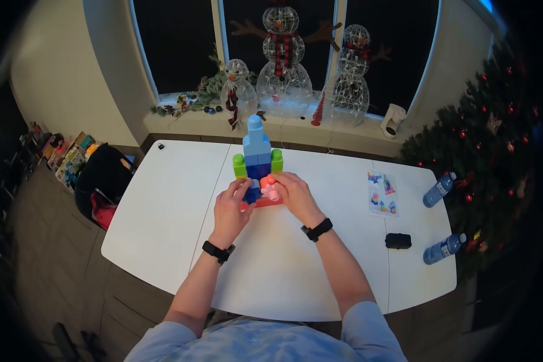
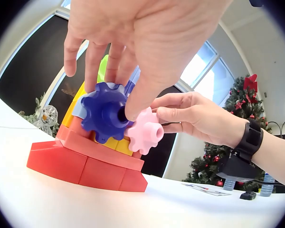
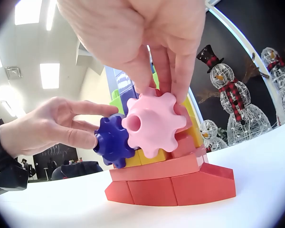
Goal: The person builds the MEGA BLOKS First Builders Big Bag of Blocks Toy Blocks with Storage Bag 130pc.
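A tower of toy building blocks (image 1: 257,148), light blue at the top with lime green at the sides, stands upright on the table. Its base is made of red blocks (image 3: 154,191), with yellow ones above. On its near face sit two knobbly gears side by side. My left hand (image 1: 228,211) holds the dark blue gear (image 2: 97,114), thumb against its front and fingers reaching to the back. With thumb and fingertips, my right hand (image 1: 297,197) pinches the pink gear (image 3: 159,124) at its upper edge. The gears' teeth are right beside each other.
On the right of the white table (image 1: 157,199) lie a picture sheet (image 1: 383,193) and a black case (image 1: 398,241). Two water bottles (image 1: 438,190) are near the right edge. Wire snowmen (image 1: 283,72) line the windowsill behind, and a decorated tree (image 1: 482,139) stands at the right.
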The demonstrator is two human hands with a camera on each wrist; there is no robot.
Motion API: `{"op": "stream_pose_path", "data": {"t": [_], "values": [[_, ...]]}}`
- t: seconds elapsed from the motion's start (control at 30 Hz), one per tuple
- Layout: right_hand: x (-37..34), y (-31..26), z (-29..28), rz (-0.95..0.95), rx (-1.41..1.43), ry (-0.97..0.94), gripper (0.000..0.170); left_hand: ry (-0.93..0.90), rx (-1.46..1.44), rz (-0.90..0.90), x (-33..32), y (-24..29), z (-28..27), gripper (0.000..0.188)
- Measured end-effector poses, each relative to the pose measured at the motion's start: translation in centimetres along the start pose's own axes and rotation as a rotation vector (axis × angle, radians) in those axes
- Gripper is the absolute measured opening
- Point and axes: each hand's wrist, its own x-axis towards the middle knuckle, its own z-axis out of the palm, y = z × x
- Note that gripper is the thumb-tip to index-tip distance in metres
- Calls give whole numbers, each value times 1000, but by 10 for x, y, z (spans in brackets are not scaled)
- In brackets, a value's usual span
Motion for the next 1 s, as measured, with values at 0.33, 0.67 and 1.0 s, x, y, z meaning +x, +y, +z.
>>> {"op": "stream_pose_path", "data": {"t": [0.33,0.67,1.0], "values": [[-1,-12,4,29,-333,-54,43,12,-1,7,0,3,1,69],[3,-24,-9,133,-525,-225,52,-46,-44,-27,-2,0,1,75],[-115,18,-99,506,-491,-249,50,-240,-65,-292,-64,-106,-19,102]]}}
